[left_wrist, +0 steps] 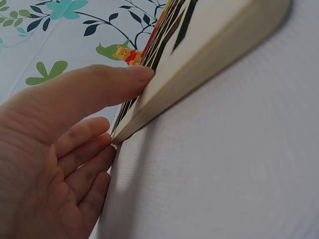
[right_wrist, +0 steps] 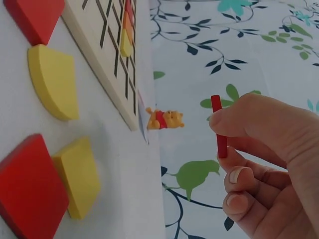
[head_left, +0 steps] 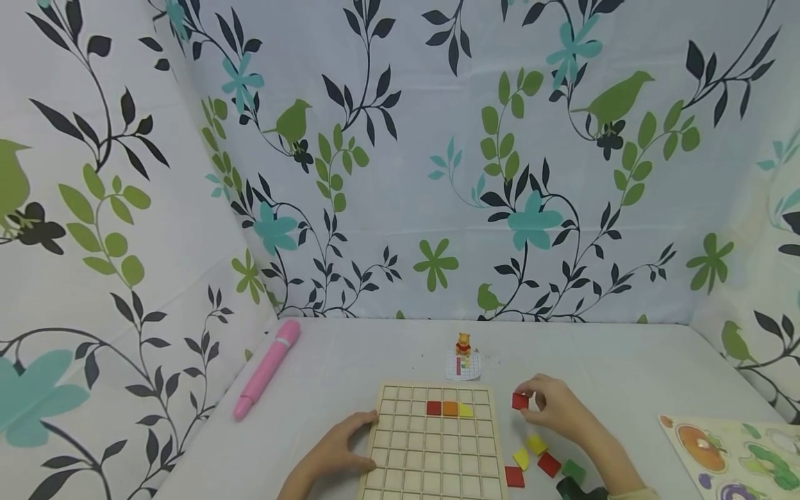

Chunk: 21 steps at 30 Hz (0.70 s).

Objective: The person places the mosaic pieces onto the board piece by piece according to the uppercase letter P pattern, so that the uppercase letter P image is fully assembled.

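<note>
A square grid board (head_left: 440,444) of pale wood lies on the table, with a red tile (head_left: 434,408), an orange tile (head_left: 450,409) and a yellow tile (head_left: 466,410) side by side in its upper part. My left hand (head_left: 337,448) rests at the board's left edge, thumb and fingers spread along it; the left wrist view shows the thumb (left_wrist: 114,82) on the edge. Right of the board, my right hand (head_left: 556,410) pinches a thin red square tile (right_wrist: 219,127) between thumb and fingertips, held up above the table.
Beside the board's right edge lie loose tiles: yellow ones (head_left: 536,444), red ones (head_left: 548,464) and a green one (head_left: 573,472), near a dark object (head_left: 578,491). A bear figurine (head_left: 463,344) stands behind a small pattern card (head_left: 463,367). A pink pen-like stick (head_left: 267,369) and a picture board (head_left: 734,455) flank them.
</note>
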Tool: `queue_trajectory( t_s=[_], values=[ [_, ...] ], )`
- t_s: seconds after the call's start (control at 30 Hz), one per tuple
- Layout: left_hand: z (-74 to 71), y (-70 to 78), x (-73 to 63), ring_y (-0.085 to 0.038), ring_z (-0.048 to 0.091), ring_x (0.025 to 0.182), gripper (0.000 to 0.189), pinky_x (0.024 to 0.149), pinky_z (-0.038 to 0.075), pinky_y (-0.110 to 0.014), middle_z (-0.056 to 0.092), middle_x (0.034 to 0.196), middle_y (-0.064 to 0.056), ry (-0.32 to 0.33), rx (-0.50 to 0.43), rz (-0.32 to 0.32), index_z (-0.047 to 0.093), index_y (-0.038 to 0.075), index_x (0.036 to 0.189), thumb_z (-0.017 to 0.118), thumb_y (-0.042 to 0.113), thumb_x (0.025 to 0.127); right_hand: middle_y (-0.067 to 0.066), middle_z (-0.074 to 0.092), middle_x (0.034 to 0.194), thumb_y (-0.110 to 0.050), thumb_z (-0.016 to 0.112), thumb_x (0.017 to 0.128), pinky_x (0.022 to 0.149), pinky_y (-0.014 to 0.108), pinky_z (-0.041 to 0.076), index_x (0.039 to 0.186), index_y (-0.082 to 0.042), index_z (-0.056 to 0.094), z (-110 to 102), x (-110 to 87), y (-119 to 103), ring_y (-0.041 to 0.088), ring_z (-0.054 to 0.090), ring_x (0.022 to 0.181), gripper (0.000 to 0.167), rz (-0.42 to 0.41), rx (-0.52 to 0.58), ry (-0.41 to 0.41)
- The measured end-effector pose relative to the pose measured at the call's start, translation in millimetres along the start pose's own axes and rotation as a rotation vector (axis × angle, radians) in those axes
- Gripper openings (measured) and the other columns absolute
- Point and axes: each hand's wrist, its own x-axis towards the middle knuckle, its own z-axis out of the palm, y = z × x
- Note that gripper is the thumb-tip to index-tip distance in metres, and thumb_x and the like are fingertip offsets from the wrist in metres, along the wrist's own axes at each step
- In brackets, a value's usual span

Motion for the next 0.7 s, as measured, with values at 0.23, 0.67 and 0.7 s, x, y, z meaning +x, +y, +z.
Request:
queue_trajectory(
  t_s=[0.23,0.67,0.7],
  values=[
    [-0.8,2.3,-1.6,-0.033,0.035,0.122,0.074,0.101,0.025,-0.05,0.043,0.133,-0.009,0.003,-0.007,0.0,0.048,0.01,0.125,0.078,0.034,0.062,-0.009,0.05,0.074,-0.008,0.075,0.068,0.048,0.017,0.042,0.088,-0.01,0.064,4,1.6,-7,0.005,0.042,0.06,0.023,-0.006,0.023,0.048],
    [0.2,0.7,-1.5,-0.033,0.036,0.122,0.075,0.101,0.026,-0.049,0.043,0.133,-0.009,0.005,0.013,0.026,0.048,0.009,0.125,0.077,0.037,0.062,-0.007,0.051,0.075,-0.007,0.074,0.069,0.047,0.018,0.041,0.09,-0.009,0.065,12,8.8,-19,0.005,0.042,0.059,0.023,-0.039,0.071,0.044],
    [0.2,0.8,-1.5,-0.033,0.036,0.121,0.075,0.1,0.026,-0.049,0.043,0.133,-0.01,0.005,0.014,0.029,0.048,0.009,0.125,0.076,0.037,0.062,-0.007,0.051,0.075,-0.008,0.074,0.07,0.047,0.017,0.04,0.09,-0.01,0.065,12,9.5,-20,0.005,0.041,0.059,0.022,-0.039,0.068,0.049]
  ],
)
